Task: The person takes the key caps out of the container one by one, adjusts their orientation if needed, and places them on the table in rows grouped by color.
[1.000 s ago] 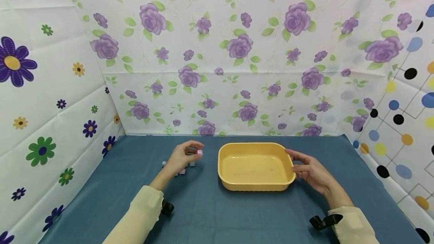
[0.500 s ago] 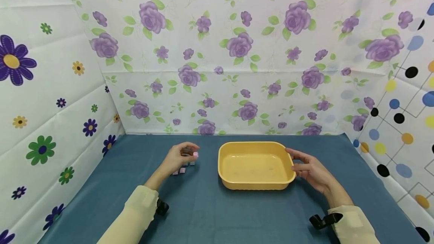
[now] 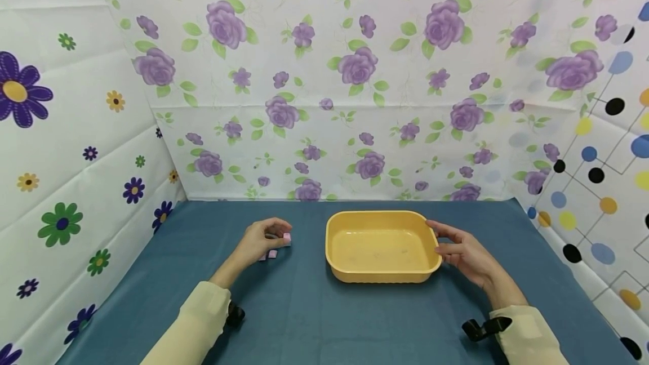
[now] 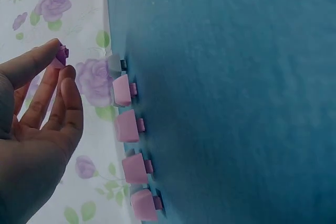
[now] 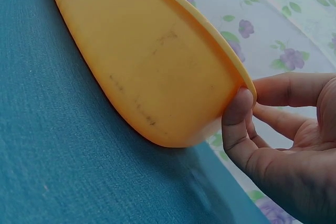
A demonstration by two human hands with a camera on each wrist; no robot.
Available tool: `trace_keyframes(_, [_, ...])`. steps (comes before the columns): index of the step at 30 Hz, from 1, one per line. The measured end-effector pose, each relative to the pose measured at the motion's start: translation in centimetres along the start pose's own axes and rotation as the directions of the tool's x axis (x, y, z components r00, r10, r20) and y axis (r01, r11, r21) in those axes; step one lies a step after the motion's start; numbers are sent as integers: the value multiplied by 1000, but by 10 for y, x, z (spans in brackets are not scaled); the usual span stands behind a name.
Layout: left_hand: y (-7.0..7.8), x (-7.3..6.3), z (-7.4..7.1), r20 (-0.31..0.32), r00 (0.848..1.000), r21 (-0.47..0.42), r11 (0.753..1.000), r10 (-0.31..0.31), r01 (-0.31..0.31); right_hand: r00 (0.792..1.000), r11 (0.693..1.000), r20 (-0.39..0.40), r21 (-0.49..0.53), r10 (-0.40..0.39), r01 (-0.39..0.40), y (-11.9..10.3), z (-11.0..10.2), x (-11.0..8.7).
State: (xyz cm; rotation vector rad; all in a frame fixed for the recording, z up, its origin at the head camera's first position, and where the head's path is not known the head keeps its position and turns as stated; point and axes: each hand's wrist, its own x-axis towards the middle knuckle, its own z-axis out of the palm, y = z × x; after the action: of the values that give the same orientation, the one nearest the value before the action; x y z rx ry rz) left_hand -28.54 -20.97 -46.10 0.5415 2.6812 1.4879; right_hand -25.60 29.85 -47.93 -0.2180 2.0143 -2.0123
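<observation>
Between thumb and fingertips, my left hand (image 3: 258, 243) pinches a small pink block (image 4: 61, 56) with a short stub on one side. In the left wrist view, several similar pink blocks (image 4: 135, 168) stand in a line on the cloth, with a pale grey one (image 4: 114, 65) at the end. The head view has most of them hidden behind the left hand; a pink block (image 3: 272, 254) shows just below it. My right hand (image 3: 469, 258) grips the right end of the yellow plastic basin (image 3: 382, 277) at its rim, thumb on the outer wall in the right wrist view.
A blue cloth (image 3: 324, 320) covers the table. Behind it hangs a sheet with purple roses (image 3: 357, 66), with patterned sheets at both sides. The basin stands to the right of the blocks. A black wrist camera (image 3: 487, 329) sits on the right sleeve.
My left hand has moved left and slightly down with the pink block, back over the other blocks and away from the basin. My right hand keeps its grip on the basin.
</observation>
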Motion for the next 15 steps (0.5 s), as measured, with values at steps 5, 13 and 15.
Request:
trace_keyframes(5, [-1, -3, 0, 4, 1000, 42, 999, -4, 4, 1000, 1000, 1, 1, 2, -2, 0, 0, 0])
trace_keyframes(13, [-2, -5, 3, 19, 1000, 125, 992, 14, -16, 1000, 1000, -3, 2, 6, -6, 0, -1, 0])
trace_keyframes(15, [-3, -5, 4, 28, 1000, 142, 990, 9, -13, 1000, 1000, -3, 3, 6, -6, -1, -1, 0])
